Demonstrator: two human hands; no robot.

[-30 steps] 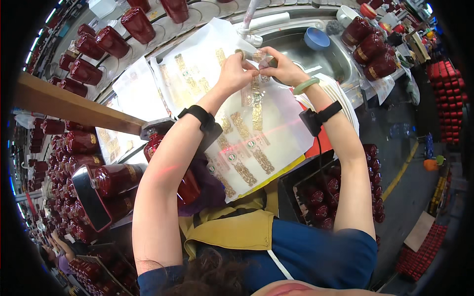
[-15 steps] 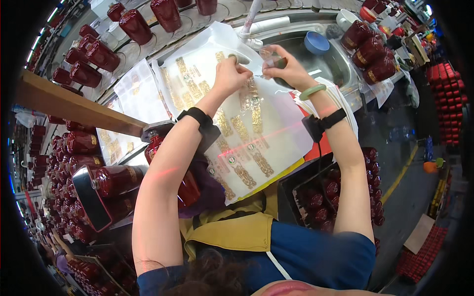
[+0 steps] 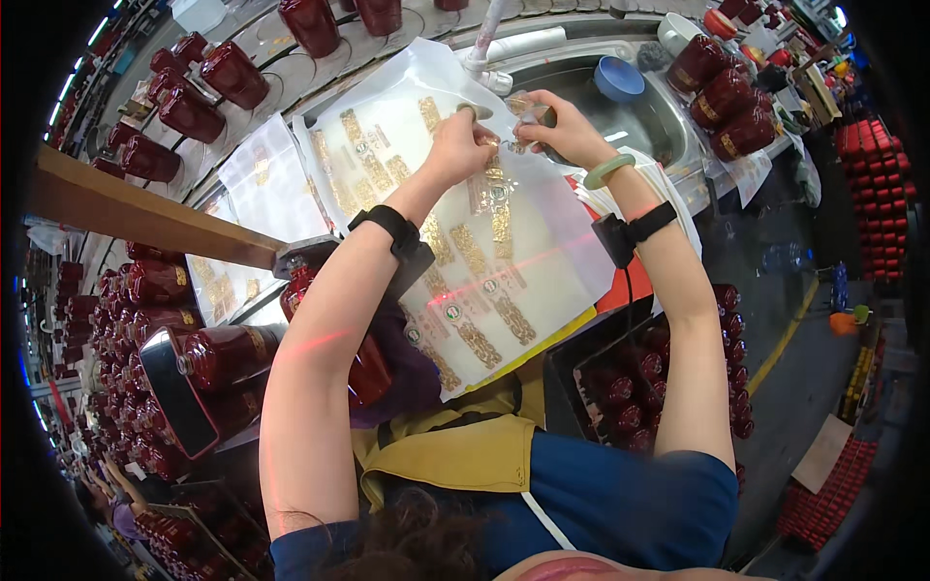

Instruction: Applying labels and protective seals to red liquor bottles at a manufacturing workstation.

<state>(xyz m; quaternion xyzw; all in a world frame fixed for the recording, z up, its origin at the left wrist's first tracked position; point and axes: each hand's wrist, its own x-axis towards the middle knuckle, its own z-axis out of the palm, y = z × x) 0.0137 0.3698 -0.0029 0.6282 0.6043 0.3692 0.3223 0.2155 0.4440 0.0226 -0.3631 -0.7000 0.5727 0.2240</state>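
Observation:
Over a white backing sheet [image 3: 557,228] bearing rows of gold-patterned clear stickers [image 3: 470,249], both of my hands are at work near its far right edge. My right hand [image 3: 572,134], with a green bangle at its wrist, pinches a clear sticker [image 3: 524,108] with gold print. Close on its left, my left hand [image 3: 459,147] has thumb and fingers pinched together at the top of a sticker column. What lies between those left fingertips is too small to make out. Finger covers show on both hands.
A metal sink [image 3: 630,131] with a blue bowl [image 3: 620,79] adjoins the sheet. Dark red jars [image 3: 234,76] stand on a conveyor at the far left; more are stacked at left [image 3: 228,353]. A wooden bar [image 3: 155,208] juts in from the left. A crate of red jars [image 3: 620,387] sits below right.
The jars on the conveyor have shifted left and nearer. My right hand has tilted slightly with the sticker, which now hangs closer to my left fingertips; my left hand has barely moved.

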